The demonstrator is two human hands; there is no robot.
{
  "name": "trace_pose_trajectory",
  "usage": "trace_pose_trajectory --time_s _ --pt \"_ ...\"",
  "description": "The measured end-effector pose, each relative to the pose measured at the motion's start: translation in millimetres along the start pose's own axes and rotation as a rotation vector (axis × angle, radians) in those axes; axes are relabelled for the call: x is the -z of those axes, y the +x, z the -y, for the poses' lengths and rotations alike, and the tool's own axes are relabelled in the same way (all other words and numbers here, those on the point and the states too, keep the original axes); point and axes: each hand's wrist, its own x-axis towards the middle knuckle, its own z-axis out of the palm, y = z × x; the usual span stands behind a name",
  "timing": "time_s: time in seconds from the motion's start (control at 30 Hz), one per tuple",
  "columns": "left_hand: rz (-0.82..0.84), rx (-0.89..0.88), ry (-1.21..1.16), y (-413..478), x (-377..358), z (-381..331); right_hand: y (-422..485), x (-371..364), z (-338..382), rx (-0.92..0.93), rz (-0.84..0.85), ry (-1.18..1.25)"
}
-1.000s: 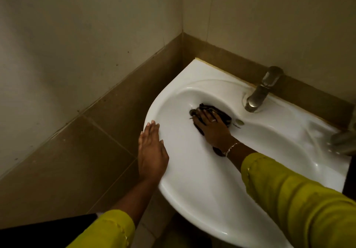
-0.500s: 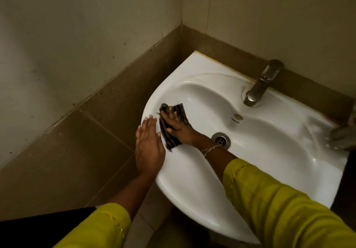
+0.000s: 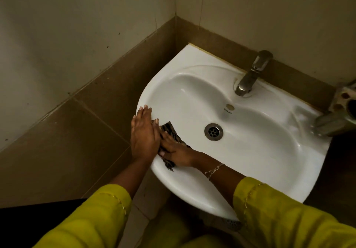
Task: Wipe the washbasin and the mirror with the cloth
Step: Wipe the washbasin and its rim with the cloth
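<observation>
The white washbasin (image 3: 192,61) sits in a tiled corner, its back edge against the wall. The left hand (image 3: 143,134) lies palm down on the basin's left rim, fingers straight and together, holding nothing. Just beside it, touching its edge, the right hand (image 3: 176,154) presses the dark striped cloth (image 3: 169,130) against the inner left slope of the bowl, close under the rim. Its fingers lie flat on the cloth as far as they show; their tips are hidden behind the left hand. One end of the cloth pokes out above the hand, the other below the wrist. The drain (image 3: 213,131) is near the cloth, to its right, and the metal tap (image 3: 250,74) stands at the back rim. A thin bracelet (image 3: 213,170) circles the right wrist
</observation>
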Motion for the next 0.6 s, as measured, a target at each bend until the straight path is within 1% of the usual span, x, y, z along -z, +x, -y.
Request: trace_pose_trajectory --time_s 0.2,0.43,0.6 --pt "-0.007 -0.014 0.014 -2 1 0 -38 -10 -6 -0.01 0.066 -0.009" --pt "0.004 -0.014 0.035 0 -1 2 -85 -7 -30 -0.116 0.202 -0.024" --pt "0.004 -0.022 0.048 0 -1 2 -118 4 -50 -0.167 0.293 -0.146"
